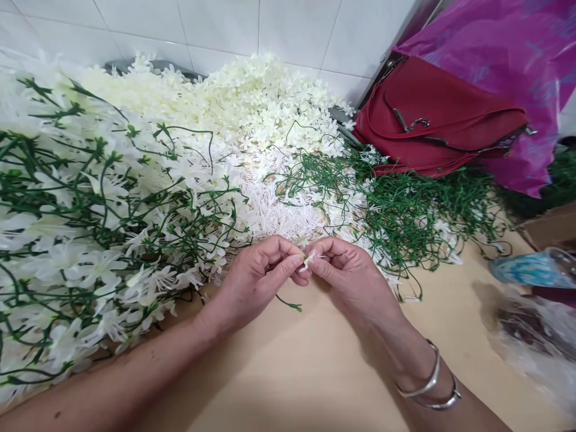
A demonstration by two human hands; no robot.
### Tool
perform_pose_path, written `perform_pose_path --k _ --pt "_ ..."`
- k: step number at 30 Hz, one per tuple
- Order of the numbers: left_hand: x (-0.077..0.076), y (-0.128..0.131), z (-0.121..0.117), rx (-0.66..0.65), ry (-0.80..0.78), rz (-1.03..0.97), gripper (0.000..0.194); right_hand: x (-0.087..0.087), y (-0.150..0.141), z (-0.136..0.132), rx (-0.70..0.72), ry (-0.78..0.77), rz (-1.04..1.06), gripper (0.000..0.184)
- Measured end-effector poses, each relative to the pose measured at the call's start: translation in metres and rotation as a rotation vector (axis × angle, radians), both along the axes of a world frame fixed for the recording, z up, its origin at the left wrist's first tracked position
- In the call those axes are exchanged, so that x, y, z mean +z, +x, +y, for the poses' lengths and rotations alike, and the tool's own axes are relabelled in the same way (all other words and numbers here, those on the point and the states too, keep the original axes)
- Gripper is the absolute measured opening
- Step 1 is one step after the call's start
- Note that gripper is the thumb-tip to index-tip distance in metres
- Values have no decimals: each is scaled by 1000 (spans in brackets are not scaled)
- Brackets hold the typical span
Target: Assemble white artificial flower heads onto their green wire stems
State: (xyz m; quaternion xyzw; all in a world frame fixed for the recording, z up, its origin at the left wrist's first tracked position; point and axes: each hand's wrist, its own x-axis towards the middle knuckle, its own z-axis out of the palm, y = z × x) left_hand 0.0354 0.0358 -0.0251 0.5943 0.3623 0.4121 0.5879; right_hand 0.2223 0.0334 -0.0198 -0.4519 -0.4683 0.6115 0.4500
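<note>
Tiny white flower [307, 263] is pinched right between both hands: left hand [258, 267] has thumb and finger on its green side, right hand [351, 273] grips the white side, so honestly neither is nearer. It lies roughly sideways, left to right. A green stem [290, 304] pokes out just below it; can't tell if it's attached. Left of the flower, a huge heap of stemmed blooms [67, 264] crowds the forearm. Just beyond it: loose white stamens [283, 210], then a petal pile [270, 90]. Tangled stems [405, 207] sit to its far right, red handbag [441, 114] further out that way.
</note>
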Motion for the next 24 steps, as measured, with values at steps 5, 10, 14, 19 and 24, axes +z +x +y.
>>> perform_pose_path --k 5,10,14,19,24 --pt "-2 4 -1 35 -23 -27 17 -1 0 1 15 -1 56 29" --pt "-3 6 -3 61 -16 -46 21 0 7 4 34 -23 110 29" --pt "-4 5 -4 70 -19 -72 19 1 8 4 44 4 104 27" --pt "-7 4 -4 52 -6 -61 20 -2 5 2 8 25 60 26" --pt "-8 3 -5 58 23 -14 20 -6 0 -2 -31 41 46 23"
